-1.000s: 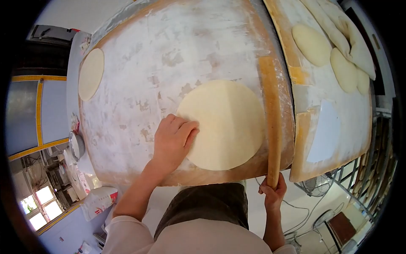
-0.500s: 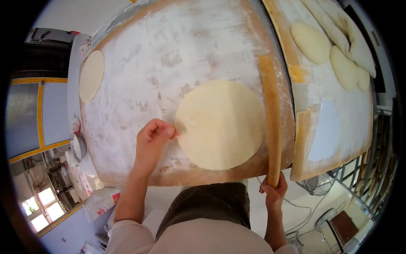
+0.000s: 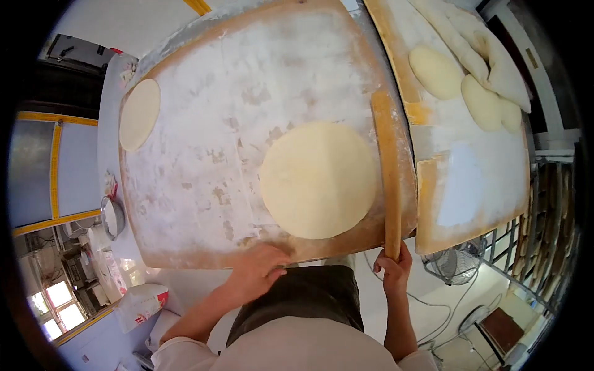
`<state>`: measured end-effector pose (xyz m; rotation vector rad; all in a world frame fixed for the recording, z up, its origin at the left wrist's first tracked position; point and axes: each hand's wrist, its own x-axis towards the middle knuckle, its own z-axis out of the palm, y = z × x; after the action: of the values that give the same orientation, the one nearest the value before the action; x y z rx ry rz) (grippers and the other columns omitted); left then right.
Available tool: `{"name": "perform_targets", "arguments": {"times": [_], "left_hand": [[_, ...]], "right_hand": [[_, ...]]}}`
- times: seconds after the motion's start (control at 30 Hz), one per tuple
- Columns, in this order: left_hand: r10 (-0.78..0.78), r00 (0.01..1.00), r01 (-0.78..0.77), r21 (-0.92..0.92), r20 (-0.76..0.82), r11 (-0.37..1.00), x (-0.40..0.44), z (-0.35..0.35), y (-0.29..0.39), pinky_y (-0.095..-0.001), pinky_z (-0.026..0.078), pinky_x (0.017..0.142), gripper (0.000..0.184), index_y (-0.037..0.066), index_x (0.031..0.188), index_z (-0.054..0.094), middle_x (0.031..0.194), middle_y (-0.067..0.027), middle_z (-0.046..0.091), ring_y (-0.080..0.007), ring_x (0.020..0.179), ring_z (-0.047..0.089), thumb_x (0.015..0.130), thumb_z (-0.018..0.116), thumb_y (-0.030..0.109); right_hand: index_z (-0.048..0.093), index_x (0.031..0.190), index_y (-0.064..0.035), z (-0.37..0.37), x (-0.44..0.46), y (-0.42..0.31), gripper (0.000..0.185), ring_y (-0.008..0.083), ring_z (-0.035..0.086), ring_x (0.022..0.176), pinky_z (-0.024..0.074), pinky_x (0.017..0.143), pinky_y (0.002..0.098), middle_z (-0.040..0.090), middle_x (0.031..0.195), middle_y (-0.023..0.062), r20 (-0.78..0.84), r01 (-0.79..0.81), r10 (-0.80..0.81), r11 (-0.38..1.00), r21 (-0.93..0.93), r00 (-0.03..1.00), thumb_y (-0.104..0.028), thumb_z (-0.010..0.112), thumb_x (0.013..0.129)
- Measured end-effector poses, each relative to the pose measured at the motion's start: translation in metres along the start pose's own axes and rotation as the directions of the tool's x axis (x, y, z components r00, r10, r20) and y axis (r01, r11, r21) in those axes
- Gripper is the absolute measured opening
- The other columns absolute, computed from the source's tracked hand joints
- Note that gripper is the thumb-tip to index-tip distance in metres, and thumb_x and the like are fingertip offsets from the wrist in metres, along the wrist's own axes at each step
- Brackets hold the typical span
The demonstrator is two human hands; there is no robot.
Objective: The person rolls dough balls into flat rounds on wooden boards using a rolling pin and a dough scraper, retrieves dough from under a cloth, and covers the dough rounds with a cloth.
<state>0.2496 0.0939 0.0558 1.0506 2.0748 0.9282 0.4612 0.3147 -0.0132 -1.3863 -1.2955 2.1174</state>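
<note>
A large round sheet of rolled dough [image 3: 318, 179] lies flat on the floured wooden board [image 3: 185, 210]. My left hand [image 3: 263, 270] is at the board's near edge, just below the dough and apart from it. Its fingers are loosely bent and apart, a little blurred, with nothing visible in them. My right hand [image 3: 394, 266] is closed around the near end of a long wooden rolling pin [image 3: 388, 167]. The pin lies along the right side of the board, beside the dough, its far end pointing away from me.
A smaller dough round [image 3: 140, 114] lies at the board's far left. On a second board [image 3: 427, 204] at right are several dough pieces [image 3: 435, 73] and a folded, pale mass [image 3: 495, 62]. A metal bowl [image 3: 112, 217] stands at left. A fan [image 3: 455, 264] is below the right board.
My left hand has left the dough's left edge and come down toward me, its pinched fingers loosening. My right hand still grips the rolling pin. The whole view has shifted slightly.
</note>
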Motion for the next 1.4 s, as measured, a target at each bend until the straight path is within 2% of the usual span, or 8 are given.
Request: {"name": "perform_targets", "arguments": {"times": [0.07, 0.37, 0.47, 0.53, 0.6, 0.67, 1.07, 1.4], "left_hand": [[0.183, 0.983, -0.185, 0.103, 0.025, 0.977, -0.013, 0.013, -0.01, -0.0365, 0.05, 0.058, 0.012, 0.005, 0.087, 0.063, 0.076, -0.0088, 0.061, -0.0259, 0.067, 0.061, 0.08, 0.072, 0.007], [0.09, 0.976, -0.147, 0.294, 0.199, 0.945, -0.032, 0.026, -0.011, -0.0384, 0.049, 0.06, 0.018, 0.01, 0.086, 0.066, 0.084, -0.0072, 0.063, -0.0279, 0.072, 0.062, 0.078, 0.075, 0.022], [-0.01, 0.989, -0.054, 0.436, 0.144, 0.898, -0.011, 0.009, 0.005, -0.0434, 0.048, 0.066, 0.03, 0.007, 0.099, 0.063, 0.088, -0.0093, 0.061, -0.0325, 0.079, 0.06, 0.082, 0.067, 0.032], [0.054, 0.998, -0.04, 0.484, -0.015, 0.874, 0.039, -0.01, 0.02, -0.0513, 0.046, 0.085, 0.052, 0.006, 0.122, 0.057, 0.114, -0.0146, 0.06, -0.0374, 0.104, 0.057, 0.084, 0.063, 0.042], [0.297, 0.95, -0.149, 0.691, -0.099, 0.707, 0.099, -0.021, 0.028, -0.061, 0.03, 0.105, 0.072, 0.005, 0.14, 0.042, 0.144, -0.0184, 0.041, -0.0398, 0.134, 0.037, 0.085, 0.062, 0.046], [0.283, 0.957, -0.162, 0.702, -0.058, 0.694, 0.156, -0.012, 0.008, -0.0625, 0.006, 0.114, 0.077, 0.005, 0.149, 0.026, 0.158, -0.0159, 0.017, -0.0373, 0.146, 0.01, 0.092, 0.049, 0.052], [0.207, 0.976, -0.092, 0.739, -0.066, 0.667, 0.22, 0.013, 0.001, -0.0625, 0.007, 0.114, 0.083, 0.002, 0.146, 0.033, 0.154, -0.0148, 0.03, -0.0341, 0.146, 0.015, 0.09, 0.046, 0.061], [0.47, 0.877, -0.424, 0.626, 0.102, 0.655, 0.185, 0.081, 0.04, -0.0622, 0.013, 0.113, 0.08, 0.0, 0.14, 0.041, 0.151, -0.0159, 0.034, -0.0351, 0.143, 0.021, 0.087, 0.049, 0.059]], "right_hand": [[0.055, 0.101, 0.0044, 0.002, -0.001, -0.001, 0.036, 0.0147, 0.045, 0.048, 0.0413, 0.048, 0.027, 0.047, 0.061, 0.0049, -0.005, 0.023, -0.023, 1.0, 0.002, 1.0, -0.006, 0.055, 0.066], [0.055, 0.102, 0.0041, 0.004, -0.003, -0.002, 0.037, 0.0148, 0.047, 0.049, 0.0419, 0.049, 0.0267, 0.048, 0.061, 0.0051, -0.014, 0.038, -0.038, 0.999, -0.035, 0.999, -0.007, 0.055, 0.066], [0.055, 0.103, 0.0041, 0.002, -0.003, -0.001, 0.038, 0.0148, 0.047, 0.05, 0.0418, 0.049, 0.0268, 0.048, 0.061, 0.005, -0.025, 0.024, -0.024, 0.999, -0.032, 0.999, -0.006, 0.055, 0.066], [0.055, 0.105, 0.004, -0.001, -0.003, 0.002, 0.04, 0.0143, 0.049, 0.052, 0.0432, 0.05, 0.0272, 0.05, 0.064, 0.0047, -0.008, 0.003, -0.003, 1.0, -0.013, 1.0, -0.005, 0.058, 0.066], [0.055, 0.109, 0.0039, -0.009, 0.001, 0.008, 0.042, 0.0135, 0.052, 0.057, 0.0459, 0.053, 0.0279, 0.053, 0.071, 0.0042, 0.034, -0.015, 0.015, 1.0, 0.018, 0.999, -0.003, 0.064, 0.069], [0.055, 0.106, 0.0041, -0.001, 0.0, 0.002, 0.041, 0.0143, 0.049, 0.052, 0.0439, 0.05, 0.0275, 0.05, 0.065, 0.0045, 0.0, -0.002, 0.002, 1.0, -0.013, 1.0, -0.005, 0.059, 0.066], [0.055, 0.107, 0.0039, -0.008, -0.004, 0.004, 0.039, 0.015, 0.05, 0.053, 0.0426, 0.051, 0.028, 0.05, 0.066, 0.0044, 0.056, -0.045, 0.035, 0.982, 0.186, 0.998, -0.002, 0.057, 0.069], [0.053, 0.101, 0.0013, -0.011, -0.006, -0.001, 0.034, 0.0161, 0.046, 0.05, 0.0413, 0.049, 0.0292, 0.048, 0.067, 0.0047, -0.017, 0.001, 0.003, 0.966, 0.257, 1.0, 0.0, 0.055, 0.068]]}}
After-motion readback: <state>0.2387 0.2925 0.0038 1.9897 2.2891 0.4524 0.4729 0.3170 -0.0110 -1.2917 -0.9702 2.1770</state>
